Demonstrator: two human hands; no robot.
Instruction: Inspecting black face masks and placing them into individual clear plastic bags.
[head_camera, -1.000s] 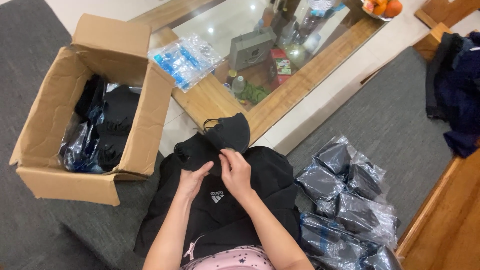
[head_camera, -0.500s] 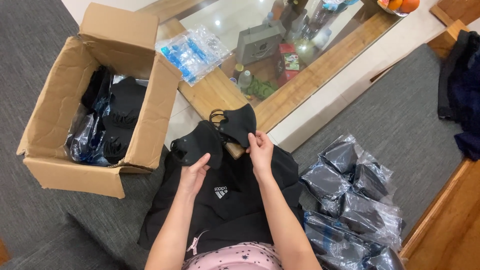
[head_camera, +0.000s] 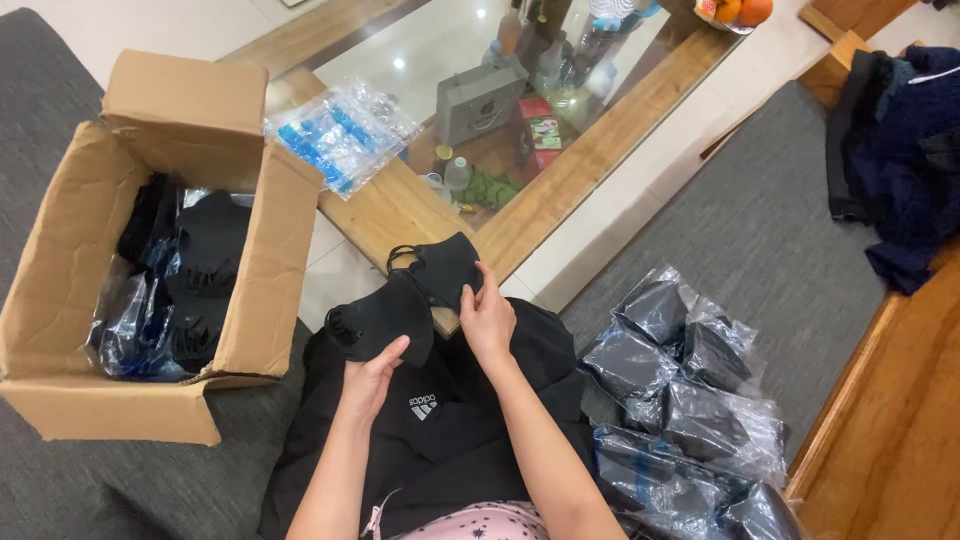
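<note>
L hand (head_camera: 372, 372) gripped one black face mask (head_camera: 385, 322); R hand (head_camera: 487, 318) pinched another black mask (head_camera: 443, 268), both over the lap, w/ cardboard box (head_camera: 262, 262) beside.

Two bare forearms enter from the bottom centre of the frame; no sleeves, watch or rings to be seen. Left hand (head_camera: 372, 372) and right hand (head_camera: 487, 322) are ungloved. At the bottom edge, a strip of pink garment (head_camera: 480, 522) with a small dark star print, plus a pale pink drawstring (head_camera: 375, 518) at lower left of it.
</note>
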